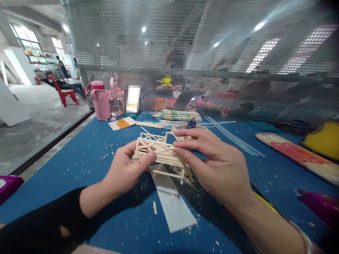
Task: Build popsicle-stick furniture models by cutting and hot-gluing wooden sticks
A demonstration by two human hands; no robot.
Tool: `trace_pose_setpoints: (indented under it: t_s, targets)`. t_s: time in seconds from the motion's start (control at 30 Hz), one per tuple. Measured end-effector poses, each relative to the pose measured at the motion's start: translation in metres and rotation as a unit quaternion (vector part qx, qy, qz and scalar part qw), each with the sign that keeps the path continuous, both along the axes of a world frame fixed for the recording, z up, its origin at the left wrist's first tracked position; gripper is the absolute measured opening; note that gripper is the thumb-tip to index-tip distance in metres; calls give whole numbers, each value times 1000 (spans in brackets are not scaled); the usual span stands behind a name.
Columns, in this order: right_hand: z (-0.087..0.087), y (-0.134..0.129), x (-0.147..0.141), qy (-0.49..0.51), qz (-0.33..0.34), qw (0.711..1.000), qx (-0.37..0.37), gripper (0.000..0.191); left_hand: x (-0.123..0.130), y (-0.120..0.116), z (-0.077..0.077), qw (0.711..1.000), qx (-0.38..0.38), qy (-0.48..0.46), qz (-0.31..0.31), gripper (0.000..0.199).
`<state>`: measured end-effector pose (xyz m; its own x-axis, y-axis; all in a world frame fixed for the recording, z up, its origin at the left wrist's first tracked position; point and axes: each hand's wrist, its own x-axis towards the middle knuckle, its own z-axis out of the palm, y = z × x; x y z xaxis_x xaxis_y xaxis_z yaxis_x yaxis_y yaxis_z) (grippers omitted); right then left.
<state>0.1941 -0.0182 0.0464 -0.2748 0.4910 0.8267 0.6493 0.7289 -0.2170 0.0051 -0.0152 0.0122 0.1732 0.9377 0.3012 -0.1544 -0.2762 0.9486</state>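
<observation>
A small model built of thin wooden sticks (161, 152) is held above the blue table (87, 165). My left hand (129, 165) grips its left end, thumb on the near side and fingers behind. My right hand (212, 158) is at its right end, with thumb and fingertips pinched together on a stick part there. Below the model a pale flat strip (173, 201) lies on the table, with loose sticks and wood crumbs around it. A longer stick with a short crosspiece (169, 173) juts out under the model's front.
Behind stand a pink jug (101, 100), a clear pink bottle (116, 100) and a bright phone-like screen (133, 98). Packed sticks (181, 115), clear strips (231, 135) and a red-patterned board (299, 153) lie farther back. A perforated metal screen (127, 46) closes the table's far side.
</observation>
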Motion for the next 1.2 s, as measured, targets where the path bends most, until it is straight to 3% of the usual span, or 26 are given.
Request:
trace_pose_setpoints:
  t_s: [0.2, 0.37, 0.53, 0.67, 0.83, 0.93, 1.0, 1.07, 1.1, 1.2]
  targets:
    - [0, -4, -1, 37, -11, 999, 26, 9, 0, -2, 0, 999, 32, 17, 20, 16]
    - [4, -7, 8, 130, -22, 989, 70, 14, -12, 17, -6, 987, 104, 40, 116, 18]
    - [-10, 0, 22, 104, -35, 994, 19, 5, -26, 56, -25, 966, 186, 119, 138, 19]
    - [-22, 9, 25, 135, -24, 988, -70, 5, -29, 73, -40, 953, 184, 208, 123, 21]
    - [-26, 15, 18, 230, 16, 945, -232, 10, -32, 73, -44, 934, 169, 288, 127, 22]
    - [-28, 14, 10, 268, 48, 915, -296, 18, -34, 58, -33, 923, 187, 282, 185, 48]
    - [-30, 10, 2, 302, 89, 879, -357, 27, -30, 41, -23, 884, 266, 243, 299, 58]
    - [-32, 5, -8, 333, 142, 834, -415, 36, -17, 23, -13, 843, 365, 208, 334, 44]
    - [-34, 2, -13, 347, 167, 811, -440, 39, -8, 16, -8, 847, 385, 198, 308, 32]
    - [-37, -2, -20, 388, 220, 752, -486, 43, 21, 5, -1, 921, 315, 165, 157, 17]
